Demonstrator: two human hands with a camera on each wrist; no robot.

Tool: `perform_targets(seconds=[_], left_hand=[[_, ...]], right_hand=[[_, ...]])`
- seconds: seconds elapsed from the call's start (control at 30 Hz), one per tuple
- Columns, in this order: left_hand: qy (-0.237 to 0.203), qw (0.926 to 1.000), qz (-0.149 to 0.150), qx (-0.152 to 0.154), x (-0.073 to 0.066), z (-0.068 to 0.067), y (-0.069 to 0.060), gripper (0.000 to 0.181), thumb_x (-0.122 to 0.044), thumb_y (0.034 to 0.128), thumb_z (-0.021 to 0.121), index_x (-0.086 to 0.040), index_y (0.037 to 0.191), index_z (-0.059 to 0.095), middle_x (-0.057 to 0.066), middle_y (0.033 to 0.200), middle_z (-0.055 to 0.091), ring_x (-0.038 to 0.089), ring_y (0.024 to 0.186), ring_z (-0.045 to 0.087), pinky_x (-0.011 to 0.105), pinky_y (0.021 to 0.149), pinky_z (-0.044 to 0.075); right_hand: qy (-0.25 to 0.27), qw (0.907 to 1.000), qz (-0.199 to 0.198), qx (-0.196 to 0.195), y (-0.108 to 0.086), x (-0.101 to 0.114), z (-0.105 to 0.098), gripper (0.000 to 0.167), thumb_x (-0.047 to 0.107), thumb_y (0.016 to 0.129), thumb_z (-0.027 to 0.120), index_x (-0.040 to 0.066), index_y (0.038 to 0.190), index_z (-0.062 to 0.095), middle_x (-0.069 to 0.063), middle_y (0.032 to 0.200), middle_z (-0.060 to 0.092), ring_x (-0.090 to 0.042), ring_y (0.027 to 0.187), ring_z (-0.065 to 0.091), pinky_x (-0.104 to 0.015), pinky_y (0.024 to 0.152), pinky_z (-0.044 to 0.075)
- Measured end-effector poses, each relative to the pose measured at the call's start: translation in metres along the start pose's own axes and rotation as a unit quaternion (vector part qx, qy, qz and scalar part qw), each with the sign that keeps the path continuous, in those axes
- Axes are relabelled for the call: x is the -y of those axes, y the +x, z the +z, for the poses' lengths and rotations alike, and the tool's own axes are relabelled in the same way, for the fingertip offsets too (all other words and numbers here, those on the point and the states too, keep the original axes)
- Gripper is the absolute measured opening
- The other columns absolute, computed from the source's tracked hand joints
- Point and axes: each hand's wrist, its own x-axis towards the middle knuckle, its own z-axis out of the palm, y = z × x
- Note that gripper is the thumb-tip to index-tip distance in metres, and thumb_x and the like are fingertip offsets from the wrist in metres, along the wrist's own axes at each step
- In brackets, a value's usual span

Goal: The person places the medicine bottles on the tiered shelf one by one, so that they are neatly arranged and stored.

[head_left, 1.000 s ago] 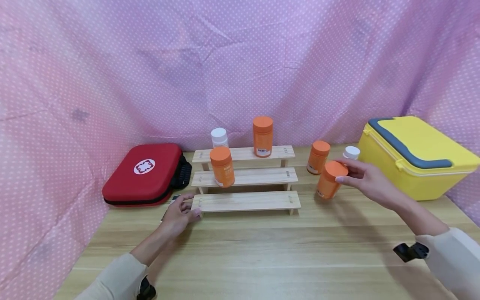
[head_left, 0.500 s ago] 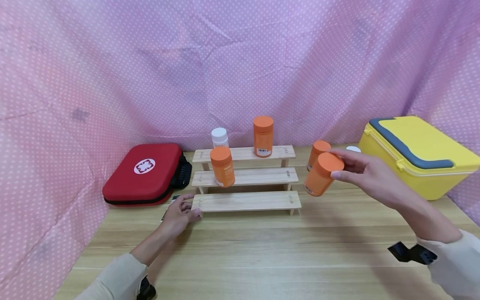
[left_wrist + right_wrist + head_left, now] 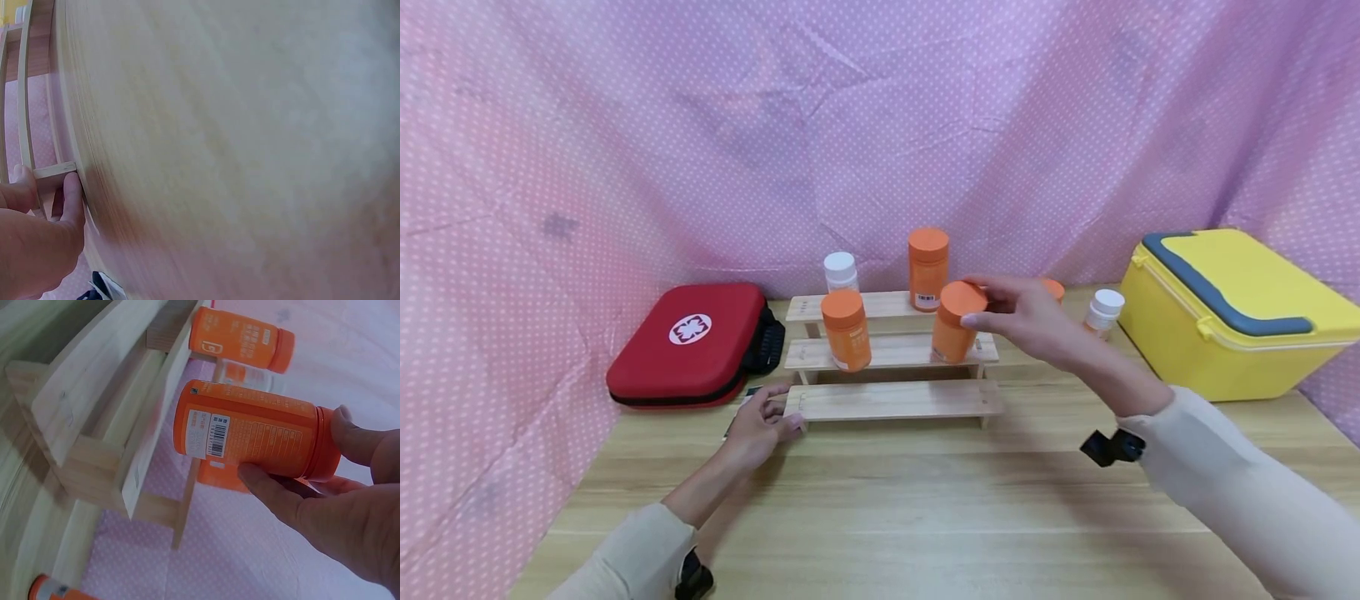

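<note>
In the head view, the right hand (image 3: pixel 1030 321) holds an orange bottle (image 3: pixel 953 342) at the right part of the wooden rack (image 3: pixel 891 402); whether they touch, I cannot tell. In the left wrist view, the left hand (image 3: pixel 40 247) grips the rack's left end. In the right wrist view, the fingers (image 3: pixel 272 490) hold the bottle near its cap.

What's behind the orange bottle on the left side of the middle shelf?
A white-capped bottle peeks out behind the orange bottle. In the head view, the white-capped bottle's base is covered, and so is part of the top shelf.
</note>
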Motion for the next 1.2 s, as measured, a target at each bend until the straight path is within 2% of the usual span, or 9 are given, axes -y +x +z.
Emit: perform_targets(seconds=[0.1,0.2,0.6,0.83,1.0,1.2], left_hand=[[0.011,0.9999,0.004,0.0,-0.001,0.0,0.0,0.053,0.001,0.0895,0.065,0.0,0.137,0.041,0.021,0.108,0.065,0.014,0.09,0.064,0.017,0.073,0.053],[0.006,1.0,0.005,-0.003,-0.001,0.0,-0.001,0.053,0.001,0.0887,0.065,0.0,0.136,0.041,0.019,0.107,0.066,0.013,0.088,0.064,0.018,0.071,0.053],[-0.015,0.9999,-0.003,0.004,-0.004,-0.001,-0.002,0.054,0.003,0.0908,0.062,0.001,0.139,0.038,0.023,0.11,0.063,0.013,0.087,0.064,0.02,0.074,0.055],[-0.006,1.0,-0.004,0.0,-0.004,0.0,-0.003,0.053,0.002,0.0903,0.063,0.0,0.138,0.04,0.022,0.109,0.064,0.013,0.088,0.063,0.019,0.072,0.054],[0.008,1.0,-0.003,-0.001,-0.003,0.0,-0.002,0.054,0.0,0.0899,0.064,0.0,0.138,0.04,0.021,0.109,0.065,0.013,0.089,0.063,0.017,0.071,0.053],[0.01,0.9999,0.001,-0.002,-0.002,-0.001,-0.003,0.055,0.0,0.0899,0.065,-0.001,0.139,0.04,0.021,0.11,0.065,0.014,0.09,0.063,0.017,0.071,0.052]], right_hand=[[0.013,0.9999,0.007,0.008,0.013,0.0,0.01,0.051,0.019,0.09,0.069,0.008,0.137,0.052,-0.012,0.121,0.063,-0.026,0.105,0.061,-0.035,0.088,0.053],[0.004,0.9999,0.009,0.013,0.021,0.0,0.016,0.052,0.02,0.09,0.07,0.008,0.136,0.053,-0.012,0.12,0.064,-0.026,0.103,0.062,-0.039,0.088,0.053],[-0.003,0.999,0.011,0.044,0.035,-0.006,0.015,0.043,0.023,0.091,0.068,0.01,0.131,0.057,-0.01,0.116,0.065,-0.026,0.103,0.061,-0.038,0.083,0.054],[0.008,0.9984,0.021,0.052,0.035,-0.007,0.015,0.045,0.023,0.091,0.068,0.01,0.132,0.056,-0.01,0.118,0.063,-0.027,0.104,0.06,-0.038,0.084,0.054],[0.027,0.9975,0.042,0.05,0.031,-0.008,0.012,0.056,0.021,0.091,0.069,0.007,0.139,0.047,-0.015,0.124,0.06,-0.03,0.111,0.058,-0.041,0.09,0.053],[0.01,0.9977,0.062,0.028,0.013,-0.02,-0.002,0.057,0.022,0.091,0.068,0.002,0.139,0.045,-0.021,0.128,0.057,-0.034,0.116,0.057,-0.043,0.093,0.051]])
